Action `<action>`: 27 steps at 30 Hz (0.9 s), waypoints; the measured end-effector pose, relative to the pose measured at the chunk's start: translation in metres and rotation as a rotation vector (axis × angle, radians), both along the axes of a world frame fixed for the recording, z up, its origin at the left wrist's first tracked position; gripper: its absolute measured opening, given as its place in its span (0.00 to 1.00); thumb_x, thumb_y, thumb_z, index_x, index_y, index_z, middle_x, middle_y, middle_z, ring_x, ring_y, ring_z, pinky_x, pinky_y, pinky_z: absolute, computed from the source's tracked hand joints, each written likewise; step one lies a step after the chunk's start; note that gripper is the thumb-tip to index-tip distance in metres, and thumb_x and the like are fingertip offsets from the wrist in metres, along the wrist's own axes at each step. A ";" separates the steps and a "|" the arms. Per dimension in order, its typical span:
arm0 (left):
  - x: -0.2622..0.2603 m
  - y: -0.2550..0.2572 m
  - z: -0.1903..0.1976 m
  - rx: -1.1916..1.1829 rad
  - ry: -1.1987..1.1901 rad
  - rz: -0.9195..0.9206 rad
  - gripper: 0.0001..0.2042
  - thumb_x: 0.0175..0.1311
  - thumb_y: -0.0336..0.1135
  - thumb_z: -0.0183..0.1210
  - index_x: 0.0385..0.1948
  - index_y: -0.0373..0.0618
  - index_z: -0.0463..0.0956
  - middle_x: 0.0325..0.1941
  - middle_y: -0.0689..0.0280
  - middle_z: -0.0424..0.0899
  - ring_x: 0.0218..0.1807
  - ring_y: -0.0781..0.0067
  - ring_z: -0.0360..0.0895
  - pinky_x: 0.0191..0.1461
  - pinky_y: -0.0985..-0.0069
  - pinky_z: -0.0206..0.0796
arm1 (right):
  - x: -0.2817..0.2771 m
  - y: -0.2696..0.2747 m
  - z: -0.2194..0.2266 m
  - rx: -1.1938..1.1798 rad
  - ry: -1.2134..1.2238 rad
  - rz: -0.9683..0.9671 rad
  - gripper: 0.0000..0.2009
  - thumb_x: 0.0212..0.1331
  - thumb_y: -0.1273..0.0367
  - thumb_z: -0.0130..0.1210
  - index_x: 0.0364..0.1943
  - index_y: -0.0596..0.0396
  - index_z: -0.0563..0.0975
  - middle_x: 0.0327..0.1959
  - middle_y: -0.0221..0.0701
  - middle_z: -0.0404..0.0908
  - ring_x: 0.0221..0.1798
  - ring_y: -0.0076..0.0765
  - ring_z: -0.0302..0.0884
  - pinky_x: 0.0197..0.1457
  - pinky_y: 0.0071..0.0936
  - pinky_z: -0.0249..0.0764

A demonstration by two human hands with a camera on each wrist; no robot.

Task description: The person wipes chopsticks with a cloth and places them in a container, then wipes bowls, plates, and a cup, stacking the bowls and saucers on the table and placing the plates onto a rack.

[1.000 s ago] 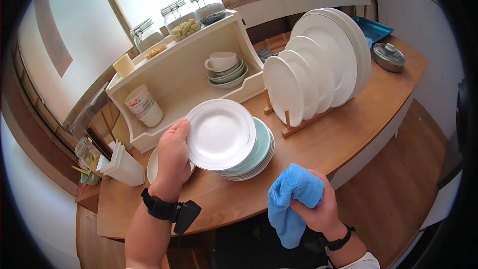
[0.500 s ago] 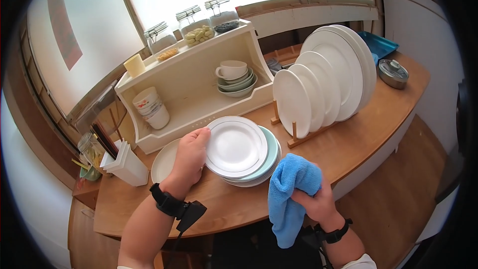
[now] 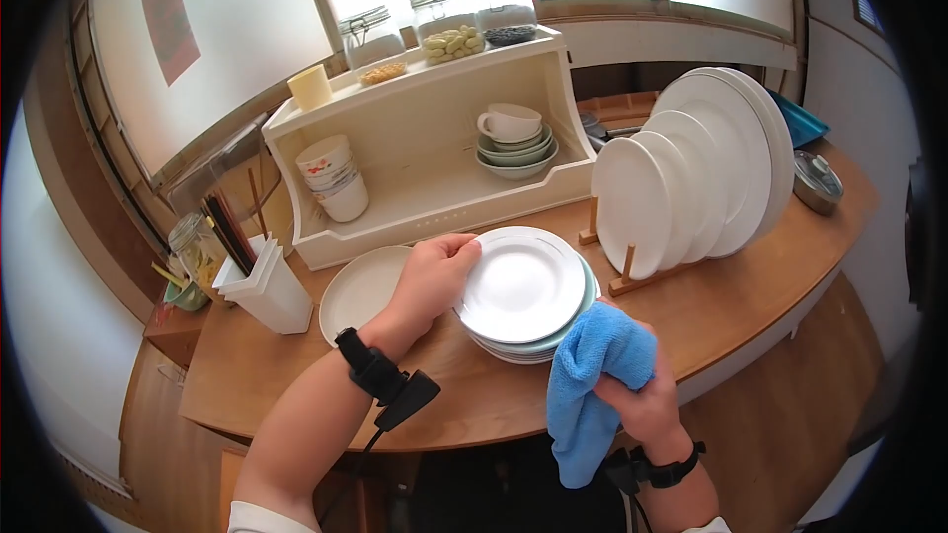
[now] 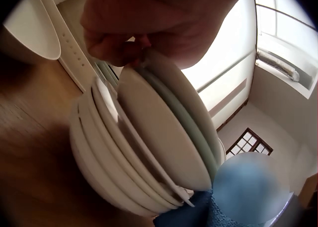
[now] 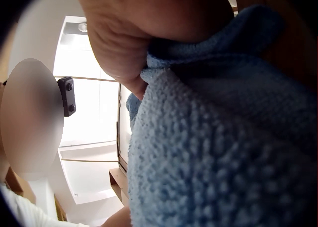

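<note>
My left hand (image 3: pixel 434 281) pinches the left rim of a white plate (image 3: pixel 523 284) on top of a stack. A pale green plate (image 3: pixel 585 308) shows just beneath it. In the left wrist view, the hand (image 4: pixel 149 23) grips the rims of the upper plates together, with the green plate (image 4: pixel 181 115) between white ones. These tilt up from the lower white plates (image 4: pixel 107 152), leaving a gap. My right hand (image 3: pixel 647 400) holds a bunched blue cloth (image 3: pixel 597 365), whose upper edge overlaps the stack's right rim. This cloth (image 5: pixel 208 147) fills much of the right wrist view.
A white oval plate (image 3: pixel 354 298) lies left of the stack. White plates (image 3: pixel 632 207) stand in a wooden rack (image 3: pixel 647 279) at right. Behind is a cream shelf (image 3: pixel 434 173) with cups, bowls and jars. A white utensil holder (image 3: pixel 272 291) and a lidded pot (image 3: pixel 818 183) flank the table.
The white plate in my left hand has come down onto the green plate. My right hand has brought the blue cloth up to the stack's right rim. The head view has shifted.
</note>
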State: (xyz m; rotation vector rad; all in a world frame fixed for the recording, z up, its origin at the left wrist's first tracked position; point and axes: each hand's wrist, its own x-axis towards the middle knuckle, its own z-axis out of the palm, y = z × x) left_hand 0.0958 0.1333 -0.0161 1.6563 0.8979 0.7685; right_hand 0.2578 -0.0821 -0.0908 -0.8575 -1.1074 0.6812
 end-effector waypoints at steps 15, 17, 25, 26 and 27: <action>-0.070 -0.012 -0.010 0.507 0.156 0.205 0.20 0.64 0.45 0.57 0.48 0.36 0.75 0.43 0.58 0.79 0.40 0.71 0.75 0.46 0.75 0.69 | -0.022 -0.024 0.003 0.052 -0.245 -0.401 0.29 0.49 0.73 0.65 0.58 0.58 0.68 0.61 0.44 0.69 0.57 0.39 0.72 0.63 0.35 0.67; -0.110 -0.006 -0.020 0.795 0.296 0.348 0.21 0.64 0.44 0.57 0.50 0.35 0.74 0.48 0.57 0.76 0.46 0.69 0.75 0.51 0.73 0.68 | -0.002 -0.048 -0.044 -0.003 -0.232 -0.431 0.29 0.49 0.69 0.64 0.58 0.61 0.68 0.59 0.41 0.71 0.57 0.35 0.71 0.62 0.36 0.67; -0.188 0.034 -0.068 0.355 0.323 0.554 0.33 0.62 0.37 0.61 0.64 0.30 0.57 0.59 0.50 0.71 0.57 0.62 0.72 0.56 0.70 0.67 | -0.033 -0.044 -0.006 -0.161 -0.476 -0.125 0.26 0.51 0.58 0.62 0.48 0.65 0.73 0.41 0.43 0.80 0.41 0.39 0.79 0.47 0.33 0.73; -0.191 0.039 -0.071 0.286 0.312 0.559 0.33 0.61 0.36 0.61 0.64 0.30 0.56 0.58 0.50 0.72 0.55 0.64 0.74 0.52 0.71 0.70 | -0.035 -0.040 -0.004 -0.002 -0.649 -0.145 0.27 0.50 0.57 0.63 0.49 0.64 0.73 0.42 0.44 0.80 0.41 0.41 0.79 0.47 0.36 0.73; -0.193 0.042 -0.074 0.285 0.308 0.561 0.33 0.61 0.36 0.61 0.64 0.30 0.56 0.58 0.50 0.72 0.55 0.64 0.74 0.52 0.71 0.70 | -0.043 -0.040 -0.001 0.164 -0.571 -0.119 0.26 0.48 0.65 0.65 0.51 0.61 0.72 0.41 0.44 0.79 0.43 0.46 0.77 0.49 0.41 0.72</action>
